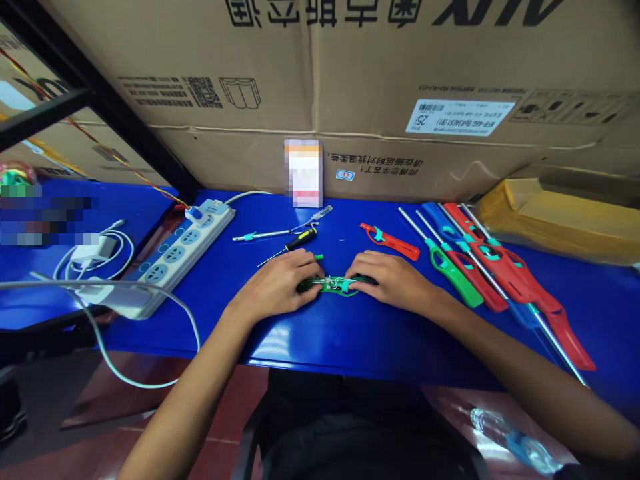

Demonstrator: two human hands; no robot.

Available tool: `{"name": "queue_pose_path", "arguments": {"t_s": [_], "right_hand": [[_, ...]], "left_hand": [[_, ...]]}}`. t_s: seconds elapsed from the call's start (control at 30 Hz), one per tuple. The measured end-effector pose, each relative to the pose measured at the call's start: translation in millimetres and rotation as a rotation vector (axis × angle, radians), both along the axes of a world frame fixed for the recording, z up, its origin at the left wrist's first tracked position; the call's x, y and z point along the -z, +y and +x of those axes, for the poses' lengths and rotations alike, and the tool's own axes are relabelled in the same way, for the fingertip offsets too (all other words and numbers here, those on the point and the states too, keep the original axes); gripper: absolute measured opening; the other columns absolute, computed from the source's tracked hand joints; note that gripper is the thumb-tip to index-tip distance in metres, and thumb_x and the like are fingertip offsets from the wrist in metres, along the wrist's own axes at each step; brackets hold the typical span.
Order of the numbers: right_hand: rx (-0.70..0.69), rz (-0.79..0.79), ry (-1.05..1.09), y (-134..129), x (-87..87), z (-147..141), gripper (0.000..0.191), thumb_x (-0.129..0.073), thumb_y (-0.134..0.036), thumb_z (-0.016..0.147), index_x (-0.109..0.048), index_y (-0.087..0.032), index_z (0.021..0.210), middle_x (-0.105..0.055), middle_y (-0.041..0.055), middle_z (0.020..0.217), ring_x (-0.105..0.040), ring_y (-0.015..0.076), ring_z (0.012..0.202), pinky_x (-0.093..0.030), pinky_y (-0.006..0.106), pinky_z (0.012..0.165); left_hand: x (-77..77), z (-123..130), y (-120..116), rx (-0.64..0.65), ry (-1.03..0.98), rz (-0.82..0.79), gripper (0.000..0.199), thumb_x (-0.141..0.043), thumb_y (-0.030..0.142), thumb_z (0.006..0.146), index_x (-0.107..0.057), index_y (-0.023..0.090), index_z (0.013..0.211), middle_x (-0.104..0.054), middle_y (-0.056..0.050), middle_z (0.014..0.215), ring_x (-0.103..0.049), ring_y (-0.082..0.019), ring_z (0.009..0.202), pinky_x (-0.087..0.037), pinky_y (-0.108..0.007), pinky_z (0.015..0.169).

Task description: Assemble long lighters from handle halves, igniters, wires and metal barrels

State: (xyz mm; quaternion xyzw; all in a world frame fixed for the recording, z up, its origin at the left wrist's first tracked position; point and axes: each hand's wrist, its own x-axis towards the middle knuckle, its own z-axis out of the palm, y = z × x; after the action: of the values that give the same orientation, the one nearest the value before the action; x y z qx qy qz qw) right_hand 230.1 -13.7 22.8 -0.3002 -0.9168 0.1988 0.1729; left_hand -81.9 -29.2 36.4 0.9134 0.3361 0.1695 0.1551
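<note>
An opened green gas lighter casing [340,288] lies between my hands, just above the blue table, with white wires and a teal part showing inside. My left hand [287,283] is closed round its left end. At the other end, my right hand [387,279] pinches the casing and a dark piece whose kind I cannot make out. Beyond my left hand lie a black-and-yellow screwdriver [303,240], a clear-handled screwdriver [321,215] and a metal lighter tube [265,235] with a teal piece. A red lighter shell [393,243] rests beyond my right hand.
Several long lighters, among them a green one [457,277] and a red one [520,270], lie at right before a yellow-brown carton [555,223]. A power strip [183,250] and looping white cable [97,340] are at left. Cardboard [360,100] walls the back.
</note>
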Motion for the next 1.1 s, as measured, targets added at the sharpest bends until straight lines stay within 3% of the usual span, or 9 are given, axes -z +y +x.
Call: {"name": "queue_pose_path", "arguments": {"t_s": [0.23,0.6,0.9,1.1], "right_hand": [[-0.005,0.025,0.041,0.3,-0.1,0.3,0.011,-0.072,-0.03,0.115,-0.08,-0.023,0.116,-0.081,0.0073,0.111,-0.075,0.0259,0.103,-0.058,0.039,0.095],[-0.004,-0.005,0.037,-0.2,0.2,0.8,0.011,-0.07,-0.031,0.116,-0.08,-0.025,0.117,-0.081,0.0071,0.113,-0.075,0.0254,0.105,-0.059,0.04,0.097],[0.007,-0.067,0.078,0.1,-6.0,6.0,0.015,-0.072,-0.032,0.114,-0.081,-0.026,0.125,-0.083,0.0089,0.121,-0.078,0.0272,0.115,-0.062,0.045,0.105],[-0.082,-0.023,0.074,-1.9,-9.0,3.7,0.015,-0.07,-0.03,0.115,-0.079,-0.024,0.125,-0.082,0.0096,0.123,-0.076,0.0269,0.115,-0.061,0.044,0.105]], "left_hand": [[-4.2,1.4,0.9,0.015,-0.032,0.008,0.016,-0.066,0.029,0.112,-0.079,0.02,0.116,-0.079,-0.009,0.114,-0.07,-0.026,0.108,-0.061,-0.047,0.105],[-3.0,0.1,1.3,0.007,-0.007,-0.037,0.017,-0.066,0.031,0.111,-0.079,0.02,0.115,-0.08,-0.009,0.113,-0.07,-0.026,0.106,-0.06,-0.047,0.102],[-7.6,0.4,-0.8,0.021,-0.023,-0.04,0.024,-0.069,0.037,0.111,-0.079,0.02,0.123,-0.08,-0.01,0.118,-0.072,-0.028,0.111,-0.058,-0.052,0.11],[-6.7,1.8,-1.6,0.018,0.007,-0.05,0.026,-0.077,0.041,0.109,-0.077,0.021,0.124,-0.079,-0.009,0.121,-0.072,-0.028,0.113,-0.058,-0.049,0.11]]}}
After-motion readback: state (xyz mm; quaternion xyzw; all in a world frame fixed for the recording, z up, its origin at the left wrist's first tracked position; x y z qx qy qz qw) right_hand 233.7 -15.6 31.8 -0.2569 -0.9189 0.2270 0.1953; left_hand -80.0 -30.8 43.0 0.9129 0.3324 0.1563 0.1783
